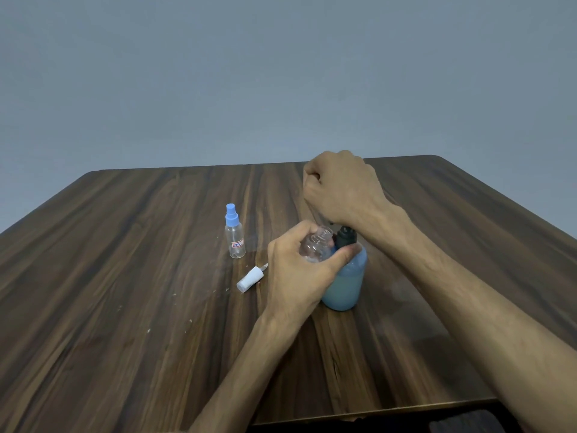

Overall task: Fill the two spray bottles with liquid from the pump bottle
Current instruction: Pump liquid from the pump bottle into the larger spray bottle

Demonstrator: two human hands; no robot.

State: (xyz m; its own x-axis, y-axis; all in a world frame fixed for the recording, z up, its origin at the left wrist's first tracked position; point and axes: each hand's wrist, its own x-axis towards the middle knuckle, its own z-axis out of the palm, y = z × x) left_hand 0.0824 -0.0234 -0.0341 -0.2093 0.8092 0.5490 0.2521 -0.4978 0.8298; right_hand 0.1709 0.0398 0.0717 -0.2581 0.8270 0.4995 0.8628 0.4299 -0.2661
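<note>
Left hand (296, 270) grips the uncapped spray bottle (317, 246), mouth up, just left of the pump bottle (346, 276), whose head the right hand (340, 185) covers, fingers curled.

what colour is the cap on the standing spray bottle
Light blue, on the standing spray bottle; clearest in the head view.

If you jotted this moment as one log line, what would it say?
left hand: holds open spray bottle at pump bottle | right hand: on pump | second spray bottle: capped | white sprayer: on table
</note>
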